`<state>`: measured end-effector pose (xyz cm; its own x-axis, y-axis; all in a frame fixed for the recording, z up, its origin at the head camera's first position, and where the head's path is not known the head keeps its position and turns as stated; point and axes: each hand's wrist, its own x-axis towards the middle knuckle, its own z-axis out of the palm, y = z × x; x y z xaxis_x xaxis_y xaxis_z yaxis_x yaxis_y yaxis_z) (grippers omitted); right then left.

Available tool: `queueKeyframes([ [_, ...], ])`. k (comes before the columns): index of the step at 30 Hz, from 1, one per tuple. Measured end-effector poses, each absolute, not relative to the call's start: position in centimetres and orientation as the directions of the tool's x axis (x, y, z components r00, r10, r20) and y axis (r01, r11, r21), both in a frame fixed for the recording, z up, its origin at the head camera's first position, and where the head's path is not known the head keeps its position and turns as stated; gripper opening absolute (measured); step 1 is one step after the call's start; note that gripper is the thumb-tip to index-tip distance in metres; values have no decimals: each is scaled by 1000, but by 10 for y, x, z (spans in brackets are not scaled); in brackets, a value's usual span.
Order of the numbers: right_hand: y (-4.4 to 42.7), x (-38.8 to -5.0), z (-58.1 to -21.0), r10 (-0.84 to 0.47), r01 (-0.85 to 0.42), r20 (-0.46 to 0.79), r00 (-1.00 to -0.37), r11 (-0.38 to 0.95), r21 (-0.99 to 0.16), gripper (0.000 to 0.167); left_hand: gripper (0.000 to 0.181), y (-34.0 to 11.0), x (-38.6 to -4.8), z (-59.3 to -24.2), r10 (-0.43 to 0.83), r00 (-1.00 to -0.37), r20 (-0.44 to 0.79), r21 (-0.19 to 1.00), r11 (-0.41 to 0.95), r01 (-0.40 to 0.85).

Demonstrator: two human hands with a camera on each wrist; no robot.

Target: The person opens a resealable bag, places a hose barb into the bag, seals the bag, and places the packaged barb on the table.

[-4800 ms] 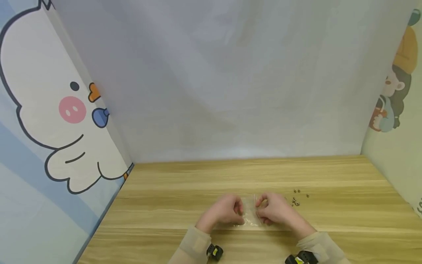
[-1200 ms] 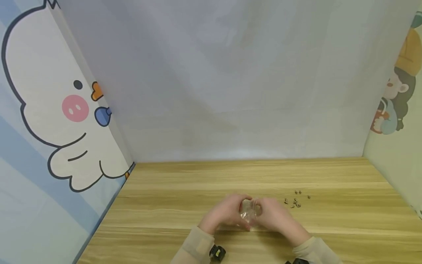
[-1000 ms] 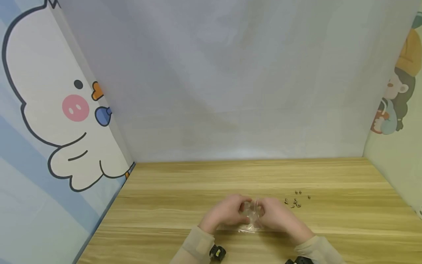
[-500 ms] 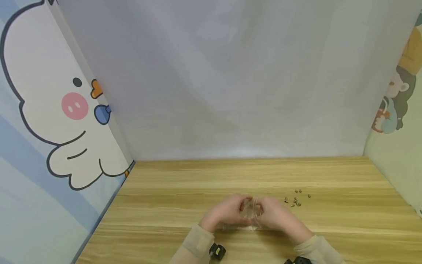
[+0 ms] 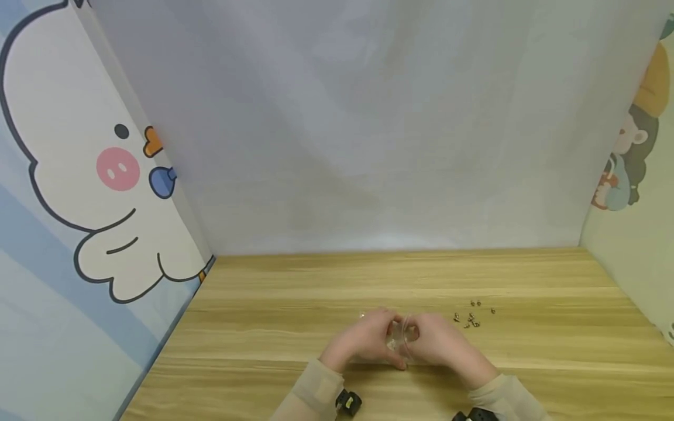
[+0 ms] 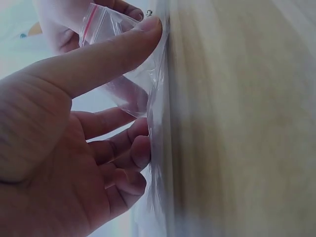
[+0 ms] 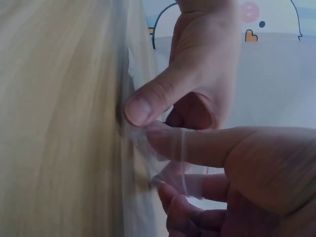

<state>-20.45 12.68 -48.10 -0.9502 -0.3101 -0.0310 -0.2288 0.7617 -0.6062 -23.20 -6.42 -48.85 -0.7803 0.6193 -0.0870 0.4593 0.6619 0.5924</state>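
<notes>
A small clear plastic bag (image 5: 394, 344) is between the two hands, low over the table. My left hand (image 5: 365, 336) curls round its left side; in the left wrist view the left thumb (image 6: 123, 52) lies across the bag (image 6: 111, 29), whose mouth has a red strip. My right hand (image 5: 439, 342) holds the mouth side; in the right wrist view the plastic wraps round the right thumb (image 7: 197, 145) and a finger. More clear plastic (image 6: 158, 148) lies along the table under the left fingers. Whether it is the same bag, I cannot tell.
Several small metal pieces (image 5: 471, 318) lie on the wooden table (image 5: 295, 280) to the right of the hands. A tiny shiny spot (image 5: 362, 316) shows beside the left hand. Behind stands a pale grey cloth (image 5: 368, 146), with cartoon panels at both sides.
Since the earliest frame the hands have come closer together round the bag. Over the last second they stay nearly in place while the plastic shifts and the left thumb moves slightly.
</notes>
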Motion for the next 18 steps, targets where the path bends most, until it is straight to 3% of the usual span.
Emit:
queueKeyframes([
  [18,132,-207,-476,-288,-163,-85,-954,734,-659,30,65,-63,-238,-492,634,-770,-68,570,658,492],
])
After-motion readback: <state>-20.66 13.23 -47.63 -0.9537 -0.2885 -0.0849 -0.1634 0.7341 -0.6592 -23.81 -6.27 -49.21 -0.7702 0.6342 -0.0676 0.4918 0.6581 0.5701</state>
